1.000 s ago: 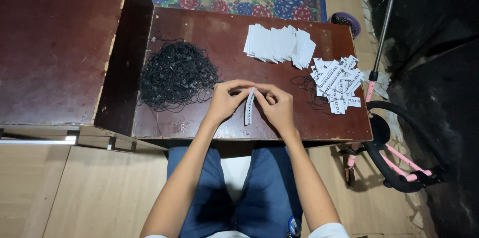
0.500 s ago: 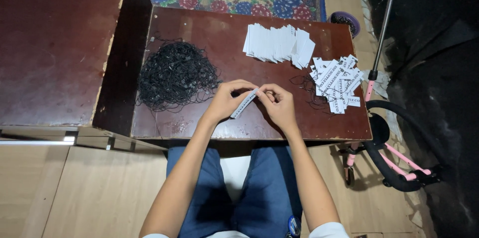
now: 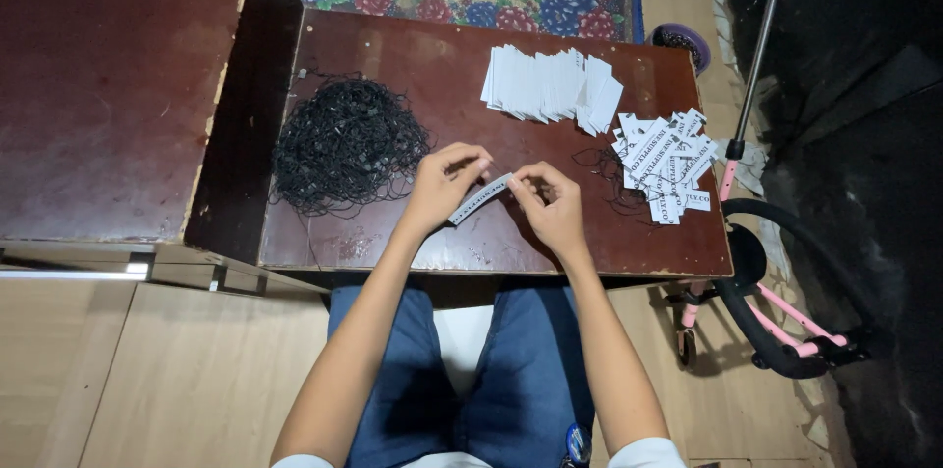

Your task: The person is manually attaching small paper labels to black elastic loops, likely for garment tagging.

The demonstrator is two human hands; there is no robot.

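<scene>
White and narrow, the printed paper tag (image 3: 479, 199) pinched at mid-frame between left hand (image 3: 439, 189) and right hand (image 3: 551, 210) could crease or tear if twisted hard.

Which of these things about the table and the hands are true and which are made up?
1. Both hands, left hand and right hand, hold one white paper tag. True.
2. The pile of black strings lies right of the hands. False: it lies to their left.
3. A fanned row of blank white cards lies on the brown table. True.
4. The printed tags sit on the floor. False: they lie on the table's right end.
</scene>
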